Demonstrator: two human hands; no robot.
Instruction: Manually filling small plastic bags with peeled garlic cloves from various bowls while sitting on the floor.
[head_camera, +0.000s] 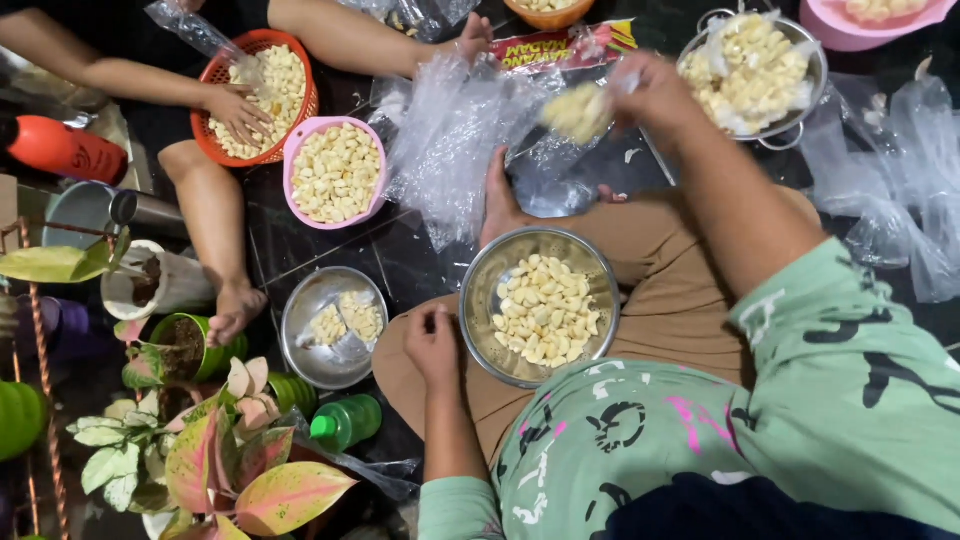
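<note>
Right hand (655, 95) clamped on a blurred clove bag (580, 110) near the colander (815, 75), left hand (432, 345) loosely curled, empty, beside the steel bowl (480, 290).

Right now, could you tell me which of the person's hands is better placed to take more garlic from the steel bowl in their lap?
Probably the left hand: it rests by the steel bowl, while the right hand holds a bag of garlic.

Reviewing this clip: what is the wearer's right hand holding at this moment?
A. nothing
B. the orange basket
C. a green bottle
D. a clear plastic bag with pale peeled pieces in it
D: the right hand is lifted over the dark floor, gripping a clear plastic bag bulging with pale pieces, while the left hand rests beside the steel bowl on the lap.
</note>
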